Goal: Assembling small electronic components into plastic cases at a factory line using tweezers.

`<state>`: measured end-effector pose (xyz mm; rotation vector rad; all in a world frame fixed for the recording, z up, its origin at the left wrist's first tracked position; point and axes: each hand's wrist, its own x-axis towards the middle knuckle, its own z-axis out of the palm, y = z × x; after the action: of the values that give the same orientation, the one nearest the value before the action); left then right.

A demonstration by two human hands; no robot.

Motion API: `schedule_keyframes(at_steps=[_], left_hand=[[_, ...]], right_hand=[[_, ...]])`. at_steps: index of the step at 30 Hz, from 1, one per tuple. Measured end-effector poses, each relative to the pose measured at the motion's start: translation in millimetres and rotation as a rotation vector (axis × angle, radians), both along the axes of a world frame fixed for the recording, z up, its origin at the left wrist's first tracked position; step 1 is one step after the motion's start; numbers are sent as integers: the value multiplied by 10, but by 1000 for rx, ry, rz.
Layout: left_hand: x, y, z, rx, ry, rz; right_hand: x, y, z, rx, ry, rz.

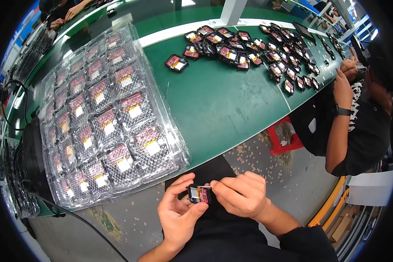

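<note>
My left hand (175, 215) holds a small black device housing (200, 201) above my lap, gripping it between thumb and fingers. Inside the open housing I see a red circuit board, a silvery block and a yellow-orange strip. From the right, my right hand (244, 195) is closed in a pinch at the housing's upper edge. A thin silvery piece (205, 187) sticks out from its fingertips over the housing; its kind is too small to make out. To the left, a stack of clear plastic trays (182, 150) holds several red circuit boards with pale blocks in its pockets.
Many similar black housings (228, 53) lie heaped on the green table (214, 109). One housing (176, 63) sits apart from them. A person (353, 109) sits at the right, by a red stool (288, 142). A black cable (85, 223) hangs at the left. Small bits litter the floor.
</note>
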<state>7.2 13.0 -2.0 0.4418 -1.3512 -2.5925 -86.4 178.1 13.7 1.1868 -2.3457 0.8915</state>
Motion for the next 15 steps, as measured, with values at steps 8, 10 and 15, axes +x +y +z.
schedule_keyframes(at_steps=[8, 10, 15], left_hand=[[-1, 22, -18, 21, -1, 17], [-4, 35, -4, 15, 4, 41], [-32, 54, 14, 22, 6, 70]], right_hand=[[55, -37, -64, -75, -116, -4], [68, -68, -71, -110, -143, -15], [78, -85, -4, -22, -135, -39]])
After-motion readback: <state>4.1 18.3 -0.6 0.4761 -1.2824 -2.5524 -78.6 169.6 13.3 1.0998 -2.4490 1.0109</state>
